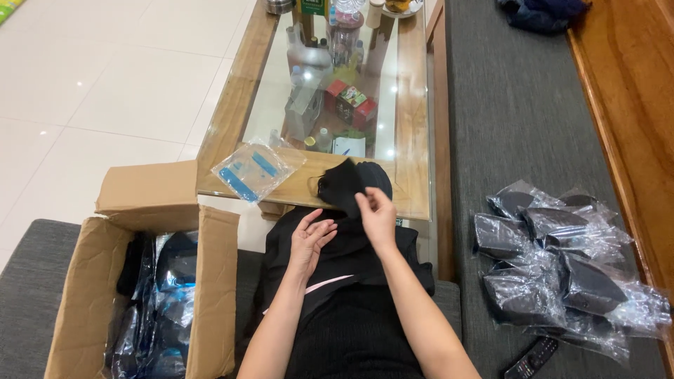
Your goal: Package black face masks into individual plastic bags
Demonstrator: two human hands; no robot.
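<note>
Black fabric piece (342, 184) held above lap.
My right hand (378, 216) fingers pinched its lower edge; left hand (309, 237) fingers lay spread just below.

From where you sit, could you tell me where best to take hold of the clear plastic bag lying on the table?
Probably by the near corner of the clear plastic bag, which juts past the table edge towards you. It lies flat, so come from the front with the left hand and pinch that free corner.
</note>
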